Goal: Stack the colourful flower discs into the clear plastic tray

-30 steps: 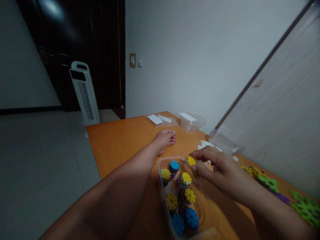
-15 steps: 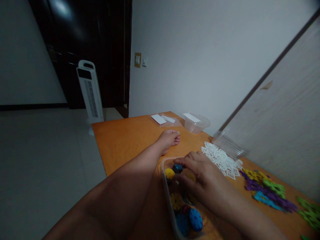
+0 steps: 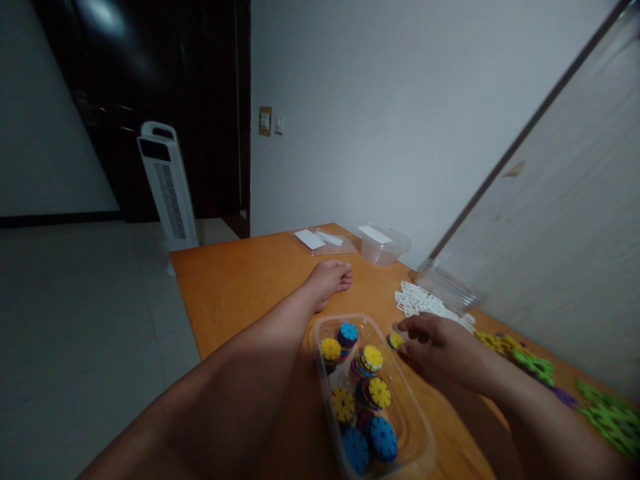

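My left hand (image 3: 330, 277) lies on the table as a loose fist, thumb over curled fingers, beyond the tray's far end. A clear plastic tray (image 3: 420, 433) holds stacks of notched plastic discs, with yellow discs (image 3: 373, 358) and blue discs (image 3: 384, 439) on top. To the tray's right, my right hand (image 3: 435, 343) is open, thumb and forefinger apart. Just at its fingertips is a small yellow disc (image 3: 395, 341), outside the tray; whether the thumb touches it I cannot tell.
White lattice pieces (image 3: 423, 300) lie in a pile behind my right hand, green plastic pieces (image 3: 610, 413) farther right. A clear tub (image 3: 383, 247), a plastic packet (image 3: 327, 240) and a clear container (image 3: 447, 283) stand along the back. A white tower fan (image 3: 167, 183) is beyond the table.
My right hand has moved right, from over the tray to beside it, uncovering the disc stacks. The yellow disc now shows outside the tray. My left hand keeps its place on the table.
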The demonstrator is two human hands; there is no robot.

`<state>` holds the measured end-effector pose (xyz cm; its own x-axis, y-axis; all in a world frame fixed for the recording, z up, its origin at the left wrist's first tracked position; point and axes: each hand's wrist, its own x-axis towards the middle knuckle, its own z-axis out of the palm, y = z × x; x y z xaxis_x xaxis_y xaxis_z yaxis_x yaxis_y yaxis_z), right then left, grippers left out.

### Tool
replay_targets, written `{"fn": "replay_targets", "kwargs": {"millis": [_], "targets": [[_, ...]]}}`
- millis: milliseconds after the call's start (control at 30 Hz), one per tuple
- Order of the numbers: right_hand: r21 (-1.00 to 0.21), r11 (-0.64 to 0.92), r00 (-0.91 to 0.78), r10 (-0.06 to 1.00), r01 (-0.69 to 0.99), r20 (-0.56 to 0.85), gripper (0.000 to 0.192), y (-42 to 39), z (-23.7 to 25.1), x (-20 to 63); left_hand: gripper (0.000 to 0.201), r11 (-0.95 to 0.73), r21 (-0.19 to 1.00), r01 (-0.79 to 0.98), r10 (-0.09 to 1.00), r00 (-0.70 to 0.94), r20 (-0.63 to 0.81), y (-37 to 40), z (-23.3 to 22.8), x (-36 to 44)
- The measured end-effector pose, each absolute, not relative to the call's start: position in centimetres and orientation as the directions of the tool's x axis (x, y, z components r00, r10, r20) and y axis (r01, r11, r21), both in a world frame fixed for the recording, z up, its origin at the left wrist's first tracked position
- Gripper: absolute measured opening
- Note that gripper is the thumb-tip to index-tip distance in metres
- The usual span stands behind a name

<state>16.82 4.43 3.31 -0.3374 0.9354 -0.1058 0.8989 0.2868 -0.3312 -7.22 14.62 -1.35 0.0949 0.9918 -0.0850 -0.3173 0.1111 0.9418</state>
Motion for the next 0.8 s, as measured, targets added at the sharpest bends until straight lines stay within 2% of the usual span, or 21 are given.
{"fn": "replay_targets", "kwargs": {"millis": [233,400,467,633,800], "targets": [[-0.424,0.284,-0.385,0.906,0.86,-0.174,0.024,4.4,3.0,16.5,0.012,0.106,0.944,-0.312,0.993,0.09,-0.082,14.6,-1.3,-7.2],[-0.455,0.255,-0.363,0.917,0.853,-0.166,0.01,4.3,3.2,16.7,0.012,0.106,0.943,-0.316,0.993,0.089,-0.082,14.6,-1.3,-7.2],[-0.421,0.248,-0.349,0.92,0.872,-0.181,0.012,3.9,3.5,16.6,0.013,0.103,0.942,-0.319,0.993,0.088,-0.078,14.6,-1.3,-7.2],[-0.249,0.207,-0.273,0.923,0.946,-0.27,0.029,2.6,4.4,15.4,0.013,0.102,0.942,-0.319,0.993,0.083,-0.08,14.6,-1.3,-7.2],[-0.179,0.17,-0.217,0.931,0.969,-0.294,0.036,2.3,4.3,13.8,0.014,0.102,0.939,-0.327,0.993,0.088,-0.077,14.5,-1.1,-7.2]]}}
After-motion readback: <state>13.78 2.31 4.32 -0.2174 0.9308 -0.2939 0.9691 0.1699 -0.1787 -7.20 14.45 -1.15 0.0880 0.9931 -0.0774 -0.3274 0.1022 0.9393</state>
